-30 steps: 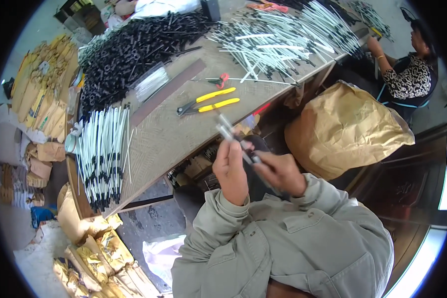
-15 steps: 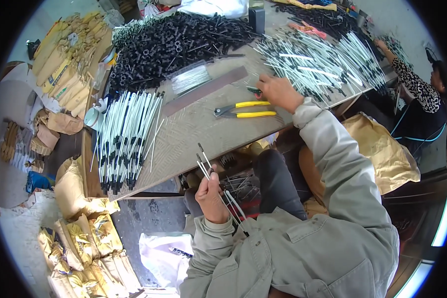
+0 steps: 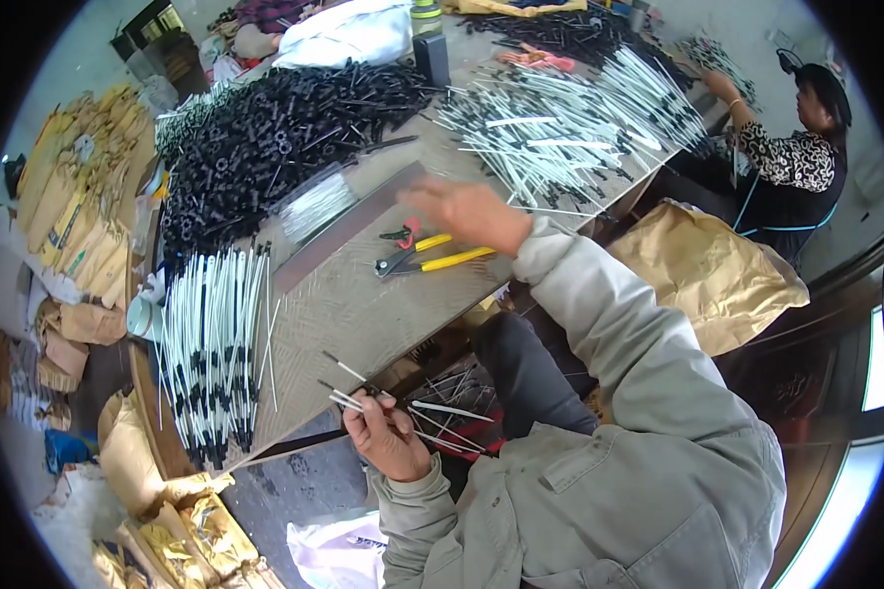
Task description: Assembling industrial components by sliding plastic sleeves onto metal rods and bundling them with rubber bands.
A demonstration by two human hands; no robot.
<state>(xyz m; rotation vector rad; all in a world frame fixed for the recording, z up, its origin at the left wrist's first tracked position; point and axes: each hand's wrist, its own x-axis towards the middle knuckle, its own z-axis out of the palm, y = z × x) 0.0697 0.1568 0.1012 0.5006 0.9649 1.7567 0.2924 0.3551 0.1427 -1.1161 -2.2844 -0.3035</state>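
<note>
Left hand, lower centre, closed around a fanned bundle of thin white rods: seemingly light, stiff and slippery, best pinched mid-length. Right hand, blurred, hovers open and empty over the bench near yellow-handled pliers.

Two people: one wearer and one co-worker at upper right. One pair of yellow-handled pliers mid-table. One long metal ruler. Three heaps of white rods, one heap of black parts; pieces too many to count.
</note>
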